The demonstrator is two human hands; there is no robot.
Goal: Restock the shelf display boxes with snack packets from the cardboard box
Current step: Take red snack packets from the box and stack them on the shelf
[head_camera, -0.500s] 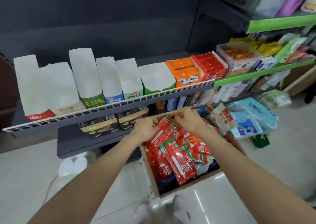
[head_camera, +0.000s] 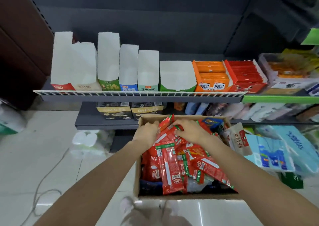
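Restocking looks barely begun. Along the grey metal shelf (head_camera: 138, 98), the white-lined cardboard display boxes (head_camera: 128, 67) from its left end to the middle stand empty; only the orange (head_camera: 211, 75) and red (head_camera: 246, 75) boxes toward the right end are filled. The brown cardboard box (head_camera: 138, 182) on the floor is heaped with red snack packets (head_camera: 172, 170). At its far edge, the left hand (head_camera: 146, 131) and right hand (head_camera: 189, 131) curl their fingers around packets.

Left arm (head_camera: 96, 174) and right arm (head_camera: 245, 170): both bare from the frame edge to the wrist, with no sleeve reaching the visible length. Left hand (head_camera: 146, 132) and right hand (head_camera: 188, 131): bare, ungloved. Fingers too blurred to show detail.
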